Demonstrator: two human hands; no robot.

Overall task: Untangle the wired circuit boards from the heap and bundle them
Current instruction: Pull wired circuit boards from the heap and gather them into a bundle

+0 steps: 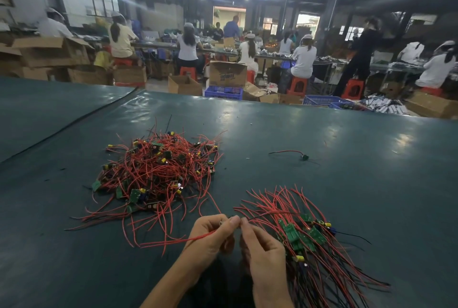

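Left hand (213,235) pinches red wire (173,241) trailing toward 9 o'clock; right hand (262,245) pinches black wire (267,215). Heap (158,171) at 11 o'clock, bundle (309,233) at 3.

Work table (347,183): one long surface under dark green sheeting (49,233), glossy and creased in places. Left of centre lies a tangled heap (158,171) of green circuit boards on red wires, with loose wire ends splayed onto the cover. Near it, front right, a second group (304,233) lies aligned, boards together and wires fanned to both ends. Farther back on the right, a single wired board (303,157) lies alone. A thin dark line (74,125), cord or seam, crosses the far left. Small scraps (247,158) are scattered about.
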